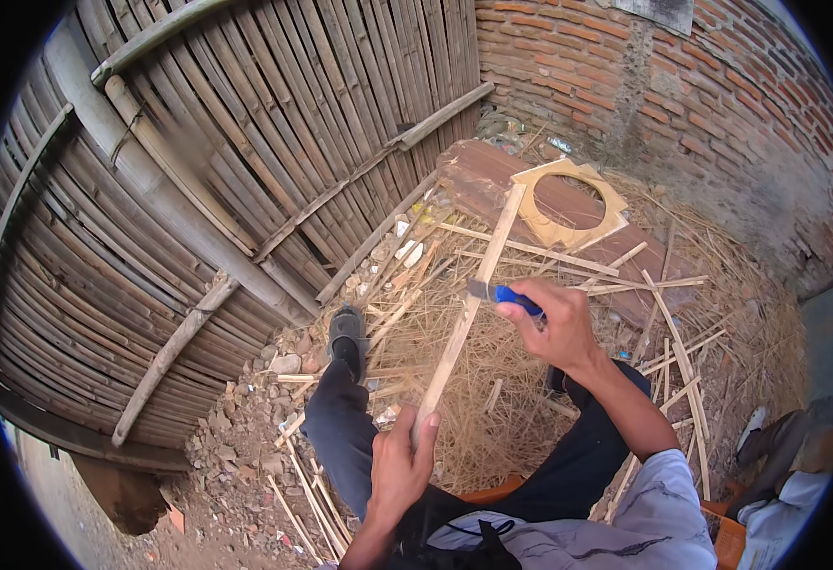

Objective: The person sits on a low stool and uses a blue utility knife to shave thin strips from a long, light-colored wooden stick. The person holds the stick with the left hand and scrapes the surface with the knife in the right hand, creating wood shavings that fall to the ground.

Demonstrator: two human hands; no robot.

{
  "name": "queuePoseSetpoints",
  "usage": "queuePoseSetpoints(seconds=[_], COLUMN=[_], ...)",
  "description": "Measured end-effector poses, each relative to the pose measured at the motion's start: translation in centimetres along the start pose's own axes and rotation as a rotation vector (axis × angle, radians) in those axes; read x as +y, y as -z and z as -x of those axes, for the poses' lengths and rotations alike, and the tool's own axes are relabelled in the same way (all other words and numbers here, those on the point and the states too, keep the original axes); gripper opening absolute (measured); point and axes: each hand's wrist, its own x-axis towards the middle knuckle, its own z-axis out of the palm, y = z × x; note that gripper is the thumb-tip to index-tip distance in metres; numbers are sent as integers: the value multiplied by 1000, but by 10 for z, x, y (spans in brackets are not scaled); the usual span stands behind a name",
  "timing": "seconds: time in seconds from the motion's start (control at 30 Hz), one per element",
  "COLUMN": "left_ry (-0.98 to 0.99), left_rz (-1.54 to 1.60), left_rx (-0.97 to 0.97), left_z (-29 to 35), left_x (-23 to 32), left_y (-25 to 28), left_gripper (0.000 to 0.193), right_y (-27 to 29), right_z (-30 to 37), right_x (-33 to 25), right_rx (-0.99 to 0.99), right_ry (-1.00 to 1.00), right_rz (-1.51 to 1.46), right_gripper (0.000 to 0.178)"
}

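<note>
My left hand (400,467) grips the near end of a long, flat strip of light wood (456,342), thumb along its side. The strip slants up and away between my knees, its far end overlapping the edge of a cut-out wooden panel (542,221). In my right hand (565,326) is a blue-handled knife (519,299). Its short, broad grey blade lies across the strip near the middle. Fingers wrap the handle, hiding part of it. The panel has a large round hole and stepped corners, and lies on a brown board (473,180).
Thin wood strips (680,356) and a bed of shavings (478,418) cover the ground around my feet. A bamboo fence (274,123) rises on the left, a brick wall (578,66) behind. Stones and rubble (236,446) line the fence. Another person's leg (768,456) shows at right.
</note>
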Motion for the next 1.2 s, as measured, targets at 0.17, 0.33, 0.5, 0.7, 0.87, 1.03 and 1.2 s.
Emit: queuePoseSetpoints(seconds=[0.17,0.33,0.5,0.7,0.87,1.03,1.2], left_ry=[55,48,33,89,128,70,31], left_rz=[37,50,37,43,217,233,247], left_rx=[-65,-86,-109,-160,-198,-185,-114], left_z=[8,7,12,13,5,-7,-14], left_x=[-7,-6,-20,-38,-46,-37,-27], left_y=[-1,2,4,12,10,5,0], left_gripper=[27,29,30,37,47,47,38], right_y=[3,9,17,59,23,-11,-24], right_z=[-2,-3,-12,-33,-11,10,22], right_x=[7,9,48,73,45,2,-24], right_rx=[56,-43,112,144,-5,-105,-203], right_ry=[-34,-68,-114,-475,-252,-38,111], right_rz=[-28,-61,75,185,52,-103,-103], right_gripper=[29,29,34,35,35,33,30])
